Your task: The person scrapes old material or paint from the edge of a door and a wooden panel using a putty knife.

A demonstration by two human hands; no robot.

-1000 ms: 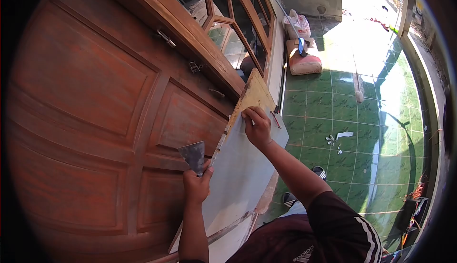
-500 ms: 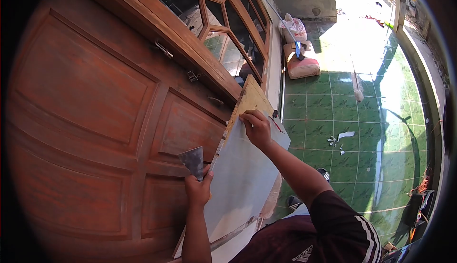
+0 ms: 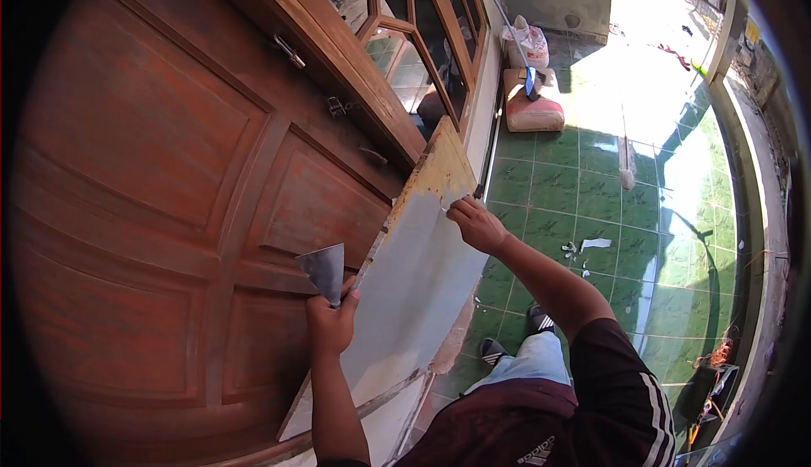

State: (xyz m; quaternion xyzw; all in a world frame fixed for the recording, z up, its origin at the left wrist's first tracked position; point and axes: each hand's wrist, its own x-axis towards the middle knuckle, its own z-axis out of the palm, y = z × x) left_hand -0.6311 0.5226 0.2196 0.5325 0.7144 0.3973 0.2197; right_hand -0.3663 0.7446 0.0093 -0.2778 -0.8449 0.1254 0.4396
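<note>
My left hand (image 3: 331,319) is closed around the handle of a putty knife (image 3: 323,271), its wide metal blade pointing up. That hand is beside the left edge of a tilted board (image 3: 405,277). A pale grey-white surface layer (image 3: 418,239) covers most of the board; bare yellowish wood (image 3: 441,167) shows at the top, with a ragged border between them. My right hand (image 3: 479,226) is at this border near the board's right side, fingers pinched on the layer's edge. Its fingertips are partly hidden.
A brown panelled door (image 3: 169,214) with metal latches stands on the left, next to a window frame (image 3: 397,28). Sacks (image 3: 534,100) sit by the wall. Torn white scraps (image 3: 596,243) lie on the green tiled floor (image 3: 549,180). Tools and wires (image 3: 710,391) are at lower right.
My right hand has moved from the board's left edge across to its right side along the layer's border. The view has shifted; the putty knife stays in my left hand.
</note>
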